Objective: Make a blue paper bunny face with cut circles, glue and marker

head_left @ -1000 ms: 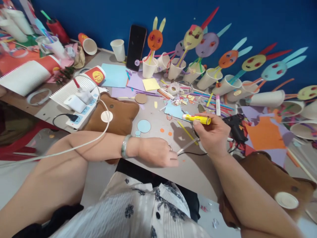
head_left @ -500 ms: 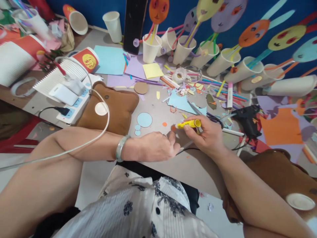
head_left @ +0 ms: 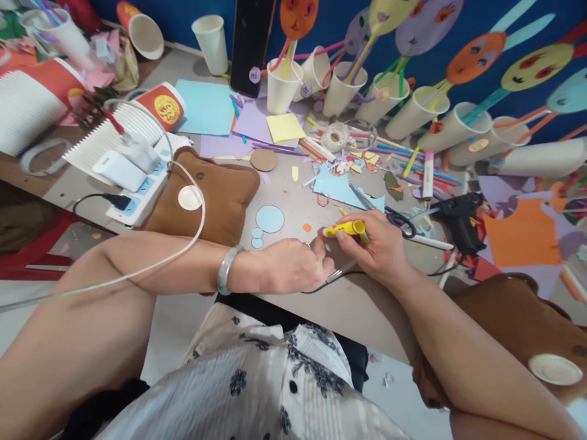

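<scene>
My right hand (head_left: 378,244) grips a yellow marker (head_left: 351,228), held nearly level, its tip pointing left. The tip is at the curled fingers of my left hand (head_left: 293,266), which is closed over a small orange paper disc that its fingers mostly hide. Just beyond that hand lies another small orange paper disc (head_left: 307,227). Blue paper circles (head_left: 269,219), one large and two small, lie to the left on the table. Black-handled scissors (head_left: 400,223) rest beyond my right hand, on and beside a cut piece of blue paper (head_left: 332,185).
A black glue gun (head_left: 463,221) lies at right near orange paper (head_left: 523,235). Paper cups (head_left: 284,85) with straw-mounted paper faces line the back. A power strip (head_left: 144,189) and brown cushion-like piece (head_left: 211,195) sit at left; a white cable (head_left: 202,208) crosses my left arm.
The marker has shifted slightly left with my right hand, and its tip is closer to my left fingers. The orange disc there is now more hidden. The view has moved slightly.
</scene>
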Tool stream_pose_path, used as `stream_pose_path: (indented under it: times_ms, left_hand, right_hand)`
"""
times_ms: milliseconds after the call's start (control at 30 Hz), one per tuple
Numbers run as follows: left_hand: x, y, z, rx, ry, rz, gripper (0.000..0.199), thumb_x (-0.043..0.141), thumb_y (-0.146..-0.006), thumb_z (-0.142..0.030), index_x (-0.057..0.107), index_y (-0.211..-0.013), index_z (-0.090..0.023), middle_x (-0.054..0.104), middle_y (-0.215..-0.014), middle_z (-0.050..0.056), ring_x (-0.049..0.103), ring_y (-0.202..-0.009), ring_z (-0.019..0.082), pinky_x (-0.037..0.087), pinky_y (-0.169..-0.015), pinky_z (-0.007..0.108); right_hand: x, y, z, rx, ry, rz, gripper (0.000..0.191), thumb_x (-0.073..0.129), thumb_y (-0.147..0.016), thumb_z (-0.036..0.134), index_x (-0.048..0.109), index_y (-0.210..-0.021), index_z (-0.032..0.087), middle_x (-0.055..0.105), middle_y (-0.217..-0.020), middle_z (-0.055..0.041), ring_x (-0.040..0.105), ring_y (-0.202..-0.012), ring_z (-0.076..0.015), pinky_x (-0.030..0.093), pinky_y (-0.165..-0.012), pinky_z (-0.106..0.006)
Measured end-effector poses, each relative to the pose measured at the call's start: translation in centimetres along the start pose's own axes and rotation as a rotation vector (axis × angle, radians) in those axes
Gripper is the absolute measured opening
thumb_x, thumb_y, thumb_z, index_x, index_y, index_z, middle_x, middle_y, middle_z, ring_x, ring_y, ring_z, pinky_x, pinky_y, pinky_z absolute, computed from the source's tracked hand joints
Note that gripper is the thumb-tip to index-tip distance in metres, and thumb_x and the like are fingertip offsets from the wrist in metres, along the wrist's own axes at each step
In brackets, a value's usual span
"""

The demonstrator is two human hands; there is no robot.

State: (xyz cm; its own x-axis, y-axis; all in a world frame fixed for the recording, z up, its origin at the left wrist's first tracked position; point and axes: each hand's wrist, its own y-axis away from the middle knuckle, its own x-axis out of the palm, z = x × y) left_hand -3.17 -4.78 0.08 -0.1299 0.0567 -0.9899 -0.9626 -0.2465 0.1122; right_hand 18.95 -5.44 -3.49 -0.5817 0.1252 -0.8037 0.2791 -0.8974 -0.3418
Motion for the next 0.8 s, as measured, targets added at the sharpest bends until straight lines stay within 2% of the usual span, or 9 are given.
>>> stream_pose_path:
  times_ms: [233,433,633,800]
  left_hand:
    - [0.4,-0.3,-0.2,-0.064,0.075,0.025,0.041,0.034,-0.099,-0.007,0.069,-0.120,-0.006,0.059,-0.141,0.035,0.075,-0.070,0.023,0.053,-0.050,0.032]
    - [-0.1,-0.2,-0.3,-0.090,0.140,0.040,0.042,0.034,-0.101,-0.010,0.068,-0.125,-0.006,0.056,-0.145,0.036,0.077,-0.073,0.024,0.057,-0.052,0.033]
    - [-0.4,0.1,-0.2,-0.045,0.148,0.036,0.039,0.035,-0.101,-0.010,0.063,-0.128,-0.007,0.057,-0.145,0.035,0.076,-0.072,0.021,0.059,-0.055,0.031]
    - [-0.9,0.3,-0.2,-0.045,0.116,0.078,0.043,0.028,-0.101,-0.006,0.062,-0.127,-0.005,0.058,-0.142,0.035,0.077,-0.077,0.023,0.059,-0.056,0.032]
  right_hand:
    - [0.2,-0.4,0.2,-0.056,0.010,0.053,0.019,0.058,-0.096,0.042,0.070,-0.100,0.027,0.070,-0.071,-0.0009,0.066,-0.072,-0.0240,0.051,-0.084,-0.047]
    - [0.2,-0.6,0.3,-0.106,0.057,0.100,0.018,0.056,-0.098,0.040,0.067,-0.098,0.026,0.075,-0.083,-0.0017,0.065,-0.069,-0.0215,0.048,-0.085,-0.046]
    - [0.2,-0.6,0.4,-0.099,0.088,0.073,0.016,0.055,-0.100,0.039,0.064,-0.096,0.026,0.072,-0.078,-0.0006,0.062,-0.067,-0.0210,0.048,-0.081,-0.044]
    - [0.1,-0.5,0.3,-0.146,0.082,0.060,0.014,0.055,-0.101,0.036,0.063,-0.100,0.025,0.073,-0.080,-0.0012,0.062,-0.070,-0.0224,0.046,-0.079,-0.043]
